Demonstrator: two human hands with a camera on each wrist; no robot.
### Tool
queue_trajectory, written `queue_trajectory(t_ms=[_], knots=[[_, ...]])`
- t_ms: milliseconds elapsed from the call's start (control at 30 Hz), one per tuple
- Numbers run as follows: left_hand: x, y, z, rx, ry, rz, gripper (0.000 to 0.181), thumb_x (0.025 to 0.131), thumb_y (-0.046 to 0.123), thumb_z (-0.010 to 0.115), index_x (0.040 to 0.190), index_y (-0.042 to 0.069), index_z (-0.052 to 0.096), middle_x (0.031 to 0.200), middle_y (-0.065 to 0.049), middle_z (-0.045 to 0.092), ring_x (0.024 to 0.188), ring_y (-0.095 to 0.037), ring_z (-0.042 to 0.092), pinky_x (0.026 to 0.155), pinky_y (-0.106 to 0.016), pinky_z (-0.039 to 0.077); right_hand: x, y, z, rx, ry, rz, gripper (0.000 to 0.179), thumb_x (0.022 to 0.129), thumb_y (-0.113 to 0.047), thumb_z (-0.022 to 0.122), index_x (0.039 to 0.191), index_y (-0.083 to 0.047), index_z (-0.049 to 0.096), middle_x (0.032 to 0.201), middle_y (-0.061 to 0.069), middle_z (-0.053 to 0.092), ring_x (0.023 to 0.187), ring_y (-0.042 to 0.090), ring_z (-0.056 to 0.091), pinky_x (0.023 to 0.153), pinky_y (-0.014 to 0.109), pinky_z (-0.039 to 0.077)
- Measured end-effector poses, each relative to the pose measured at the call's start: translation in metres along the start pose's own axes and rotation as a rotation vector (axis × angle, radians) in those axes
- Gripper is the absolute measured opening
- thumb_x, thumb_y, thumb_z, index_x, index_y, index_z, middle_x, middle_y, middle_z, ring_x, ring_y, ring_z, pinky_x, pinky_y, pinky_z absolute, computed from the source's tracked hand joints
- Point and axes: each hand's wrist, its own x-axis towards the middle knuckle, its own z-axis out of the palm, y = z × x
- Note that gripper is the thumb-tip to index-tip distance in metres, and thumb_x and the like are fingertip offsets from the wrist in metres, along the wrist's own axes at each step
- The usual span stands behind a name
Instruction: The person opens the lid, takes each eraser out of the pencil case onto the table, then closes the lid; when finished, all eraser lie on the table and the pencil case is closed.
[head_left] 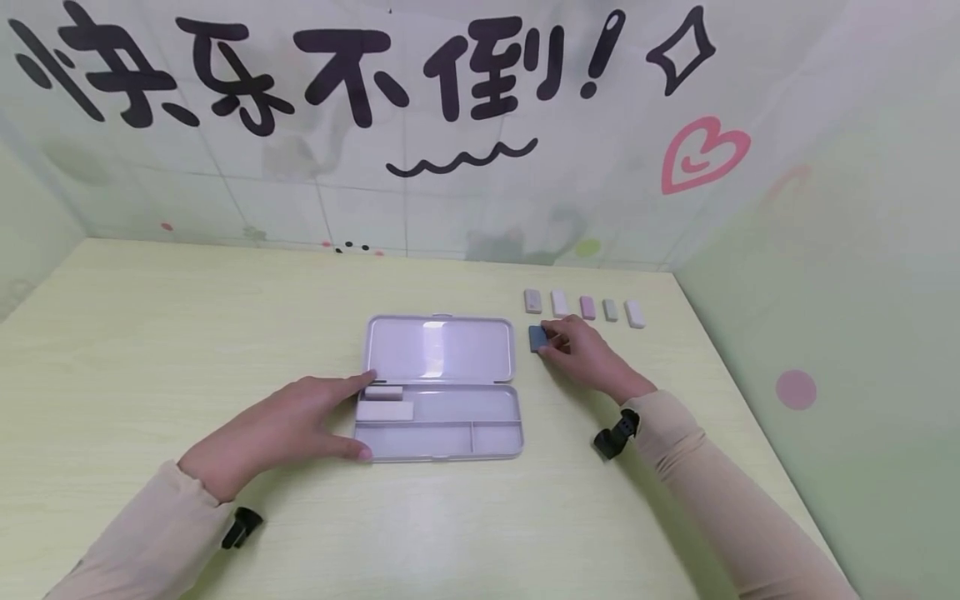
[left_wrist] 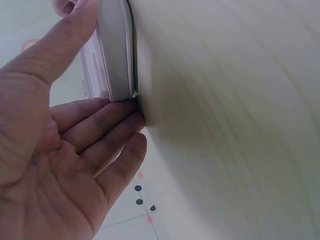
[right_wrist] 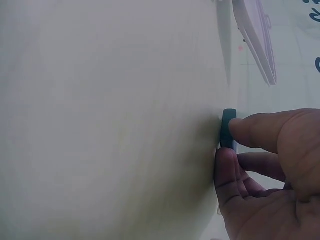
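A pale lilac pencil case (head_left: 438, 442) lies unfolded on the table, its lid (head_left: 480, 350) laid back. My left hand (head_left: 281, 429) spans the left end, thumb at the front corner and index finger near the hinge; its fingers (left_wrist: 107, 122) reach straight against the case wall. In the tray's back compartment sit a white eraser (head_left: 385, 411) and a smaller pale one (head_left: 384, 393) behind it. Right of the lid, my right hand (head_left: 585, 354) pinches a small blue eraser (head_left: 536, 338) between thumb and fingers. In the right wrist view, the blue eraser (right_wrist: 228, 129) is close over the tabletop.
Several small erasers stand in a row behind my right hand, among them a grey one (head_left: 532, 301), a pink one (head_left: 587, 307) and a white one (head_left: 635, 313). A printed wall covering (head_left: 450, 208) rises behind the table (head_left: 187, 333), and another wall (head_left: 810, 317) borders the right.
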Motion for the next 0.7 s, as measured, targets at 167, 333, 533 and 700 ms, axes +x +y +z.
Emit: queue_trajectory(t_ms=[167,333,533,700], knots=[[-0.001,0.0,0.0,-0.003,0.0,0.001,0.106,0.077,0.057,0.087,0.157,0.002,0.045,0.152,-0.02,0.059,0.139,-0.042,0.058,0.114,-0.06,0.049,0.0,0.0,-0.003,-0.001,-0.015,0.007,0.05,0.103,-0.009,0.064,0.147,0.013,0.051,0.126,0.031,0.06,0.116,0.041,0.068,0.1,0.05,0.059],[-0.002,0.0,-0.001,0.005,0.004,-0.004,0.105,0.078,0.056,0.087,0.158,0.002,0.045,0.152,-0.019,0.059,0.139,-0.042,0.058,0.114,-0.059,0.049,-0.001,-0.001,-0.005,0.007,-0.006,0.032,0.057,0.104,-0.016,0.065,0.15,0.011,0.047,0.131,0.029,0.062,0.119,0.042,0.067,0.101,0.05,0.06],[-0.001,0.0,0.001,-0.007,-0.003,0.002,0.107,0.077,0.058,0.087,0.158,0.001,0.044,0.153,-0.022,0.058,0.14,-0.044,0.056,0.114,-0.06,0.048,-0.005,-0.003,-0.003,-0.009,0.048,0.034,0.066,0.105,-0.021,0.064,0.156,0.011,0.037,0.14,0.031,0.055,0.117,0.041,0.067,0.097,0.051,0.061],[0.0,-0.001,0.0,-0.006,-0.003,-0.007,0.106,0.078,0.056,0.087,0.158,0.001,0.044,0.153,-0.021,0.057,0.141,-0.044,0.055,0.116,-0.06,0.047,-0.008,-0.017,0.001,-0.014,0.109,-0.077,0.066,0.103,-0.015,0.065,0.159,0.006,0.036,0.143,0.028,0.05,0.118,0.04,0.066,0.097,0.051,0.06]])
